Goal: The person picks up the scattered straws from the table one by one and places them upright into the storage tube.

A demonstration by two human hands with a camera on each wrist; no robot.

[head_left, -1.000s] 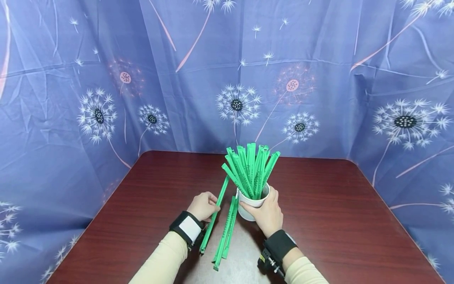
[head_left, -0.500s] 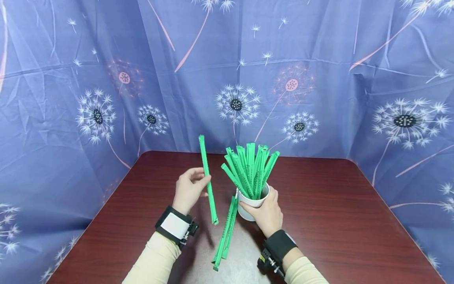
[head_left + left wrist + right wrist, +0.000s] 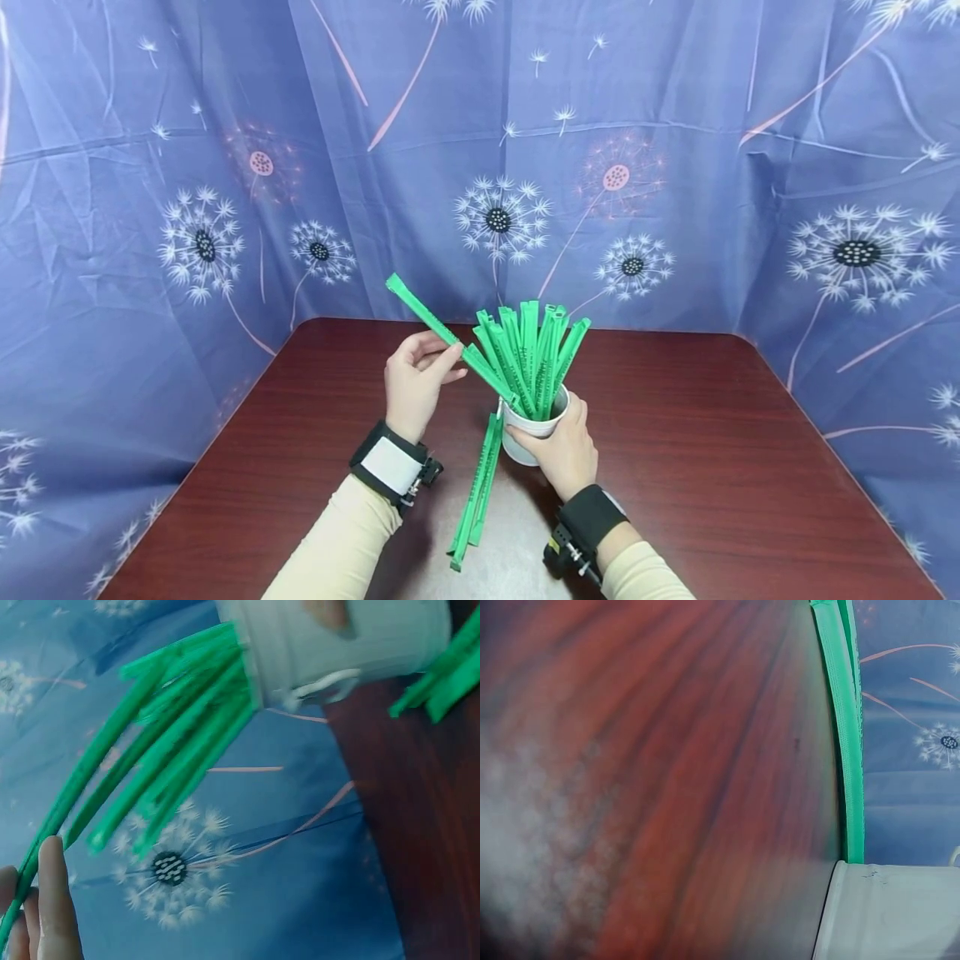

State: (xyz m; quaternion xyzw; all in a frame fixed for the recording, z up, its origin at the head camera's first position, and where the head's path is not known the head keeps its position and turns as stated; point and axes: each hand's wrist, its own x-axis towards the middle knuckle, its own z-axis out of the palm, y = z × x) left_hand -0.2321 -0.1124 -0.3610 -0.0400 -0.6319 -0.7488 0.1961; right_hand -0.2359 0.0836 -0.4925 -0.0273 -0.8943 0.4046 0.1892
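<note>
In the head view my left hand [image 3: 416, 379] pinches a long green wrapped straw [image 3: 423, 315] between thumb and fingers. The straw slants down to the right, and its lower end is at the left rim of a small white bucket [image 3: 519, 450]; whether it is inside the rim I cannot tell. Several green wrapped straws [image 3: 531, 354] stand fanned out in the bucket. My right hand [image 3: 567, 446] grips the bucket's right side, thumb across the front. The left wrist view shows the pinching fingers [image 3: 56, 900] and the straws [image 3: 180, 742] at the bucket's mouth.
A few more green wrapped straws [image 3: 477, 492] lie on the dark red wooden table [image 3: 675, 467], left of the bucket and in front of it. A blue curtain [image 3: 420, 208] with dandelion prints hangs behind the table and along its sides.
My left hand has picked a green wrapped straw off the table, raised and tilted it, and brought its lower end right to the bucket. The right hand and bucket have stayed still.
</note>
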